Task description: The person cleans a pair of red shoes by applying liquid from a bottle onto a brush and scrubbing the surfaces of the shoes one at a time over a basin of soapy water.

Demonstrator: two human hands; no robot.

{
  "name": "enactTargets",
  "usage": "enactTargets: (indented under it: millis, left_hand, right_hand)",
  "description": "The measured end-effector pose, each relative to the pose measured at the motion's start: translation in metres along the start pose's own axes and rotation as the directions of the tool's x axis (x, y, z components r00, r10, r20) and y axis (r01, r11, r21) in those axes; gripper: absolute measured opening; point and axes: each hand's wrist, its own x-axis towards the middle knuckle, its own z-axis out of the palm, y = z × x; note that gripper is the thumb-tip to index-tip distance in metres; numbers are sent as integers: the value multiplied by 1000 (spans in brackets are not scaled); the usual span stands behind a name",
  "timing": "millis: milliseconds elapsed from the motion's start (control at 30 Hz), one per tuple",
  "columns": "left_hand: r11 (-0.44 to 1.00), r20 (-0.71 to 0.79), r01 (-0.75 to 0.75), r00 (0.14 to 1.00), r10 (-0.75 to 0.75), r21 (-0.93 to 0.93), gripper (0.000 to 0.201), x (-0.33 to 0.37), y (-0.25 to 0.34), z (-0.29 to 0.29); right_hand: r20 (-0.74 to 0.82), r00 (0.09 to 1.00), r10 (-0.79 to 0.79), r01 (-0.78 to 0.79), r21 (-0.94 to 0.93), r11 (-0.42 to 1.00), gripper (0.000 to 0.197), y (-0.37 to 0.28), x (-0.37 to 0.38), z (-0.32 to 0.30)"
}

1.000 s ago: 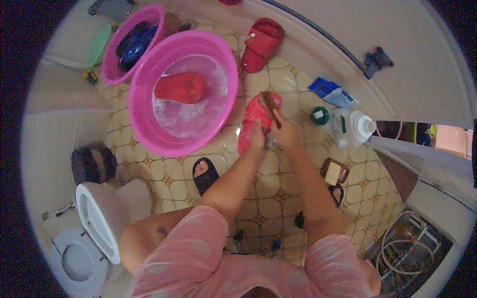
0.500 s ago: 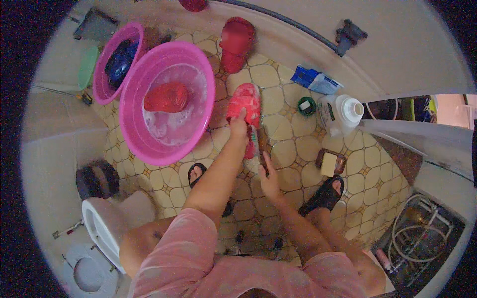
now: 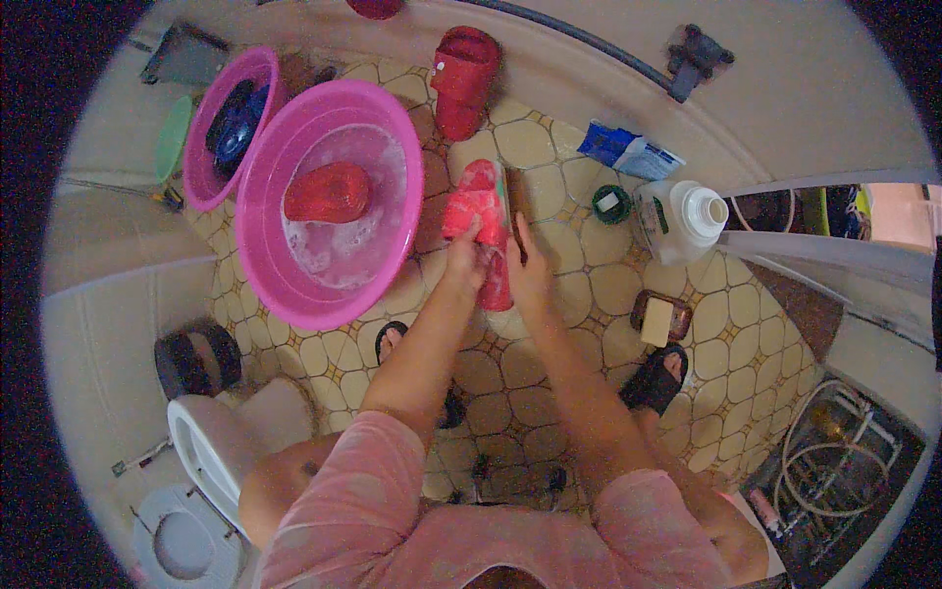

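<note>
One red slipper [image 3: 470, 209], suds whitening its strap: it is sitting at about the centre of the view, strap end pointing to 12 o'clock, heel end to 6. Whether it is resting on the tiles or being held just above them, cannot be told.

One brush [image 3: 510, 204], brown-backed, bristles partly green: it is lying along the slipper's 3 o'clock edge. Change over the last half-second: the brush has been moving from beside the heel end up to beside the strap, the right hand going with it toward 12 o'clock. By judgement, the scrubbing is passing along the side edge and is still under way.

Two hands, both occupied. Left hand [image 3: 466, 260]: fingers are curling round the slipper from 7 o'clock, thumb pressing at the strap, steadying it. Right hand [image 3: 530, 270]: half curled, fingers stretching along the brush and gripping its handle; fingertips are partly hidden.

One pink basin [image 3: 267, 231], at 9 o'clock from the slipper: it is holding foamy water and a second red slipper [image 3: 329, 193].

One darker red slipper [image 3: 465, 83], at 12 o'clock: it is lying by the wall.

One soap bar [image 3: 656, 322], at 4 o'clock: it is resting on a brown dish [image 3: 679, 319].
</note>
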Motion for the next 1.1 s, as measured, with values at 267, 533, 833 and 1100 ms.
enactTargets:
  millis: [267, 533, 833, 1100]
  left_hand:
    - [997, -25, 73, 997, -72, 4, 40, 16, -22, -5]
    - [756, 16, -55, 998, 58, 653, 44, -14, -46, -40]
    - [64, 178, -299, 711, 680, 952, 62, -60, -40, -34]
    - [-486, 340, -116, 849, 404, 866, 106, -48, -16, 8]
  right_hand:
    - [-93, 995, -22, 21, -14, 1000, 47, 60, -71, 3]
    - [-122, 992, -19, 19, 0, 1000, 49, 47, -28, -10]
    - [-137, 987, 84, -53, 215, 975, 58, 124, -32, -49]
    - [-19, 1000, -22, 21, -46, 999, 54, 103, -39, -36]
